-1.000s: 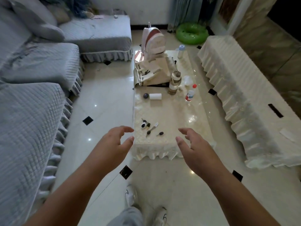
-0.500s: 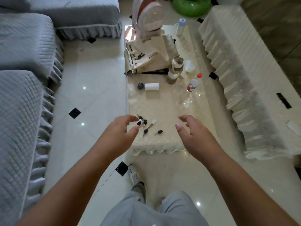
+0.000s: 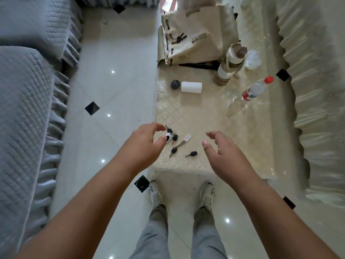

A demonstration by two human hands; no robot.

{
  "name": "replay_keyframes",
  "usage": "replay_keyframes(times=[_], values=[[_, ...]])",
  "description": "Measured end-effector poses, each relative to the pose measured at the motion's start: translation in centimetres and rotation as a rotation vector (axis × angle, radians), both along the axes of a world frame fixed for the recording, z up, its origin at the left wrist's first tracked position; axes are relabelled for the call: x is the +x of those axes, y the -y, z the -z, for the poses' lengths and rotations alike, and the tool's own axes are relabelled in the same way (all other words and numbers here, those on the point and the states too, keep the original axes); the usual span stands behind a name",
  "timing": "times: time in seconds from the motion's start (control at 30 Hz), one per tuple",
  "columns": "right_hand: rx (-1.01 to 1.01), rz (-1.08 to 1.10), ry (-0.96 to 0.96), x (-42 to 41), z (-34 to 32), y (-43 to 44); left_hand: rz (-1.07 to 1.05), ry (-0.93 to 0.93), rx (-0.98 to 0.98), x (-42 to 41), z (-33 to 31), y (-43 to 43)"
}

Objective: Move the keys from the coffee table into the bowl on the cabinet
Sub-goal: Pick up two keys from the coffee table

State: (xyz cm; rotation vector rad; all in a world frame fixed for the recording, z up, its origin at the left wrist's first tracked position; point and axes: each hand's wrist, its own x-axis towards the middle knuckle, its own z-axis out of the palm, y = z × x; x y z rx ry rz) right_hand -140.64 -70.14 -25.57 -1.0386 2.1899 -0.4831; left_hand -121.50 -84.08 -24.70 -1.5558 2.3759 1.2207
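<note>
Several black-headed keys lie on the near end of the cream coffee table (image 3: 214,116): a bunch with a white fob (image 3: 170,135), a key with a white tag (image 3: 182,143) and a single small key (image 3: 192,154). My left hand (image 3: 145,144) hovers at the bunch, thumb and fingers apart, its thumb tip touching or just beside the white fob. My right hand (image 3: 222,154) is open to the right of the keys, holding nothing. No bowl or cabinet is in view.
Farther along the table sit a white roll (image 3: 191,87), a black round object (image 3: 175,84), a red-capped bottle (image 3: 256,88), a wrapped jar (image 3: 230,66) and a beige bag (image 3: 197,34). Grey sofas (image 3: 24,113) stand left, a cream-covered bench (image 3: 317,90) right. My feet stand on glossy tiles.
I have come up to the table's near end and the camera tilted down. Both hands have moved forward over the keys, the left now at the key bunch.
</note>
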Motion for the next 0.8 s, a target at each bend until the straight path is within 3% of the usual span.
replay_keyframes(times=[0.47,0.8], values=[[0.08,-0.083,0.024,-4.3,15.9,3.0,-0.163,0.082,0.053,-5.0,15.4,0.8],[0.113,-0.085,0.052,-3.7,23.9,3.7,-0.123,0.186,0.065,-6.6,25.7,1.5]])
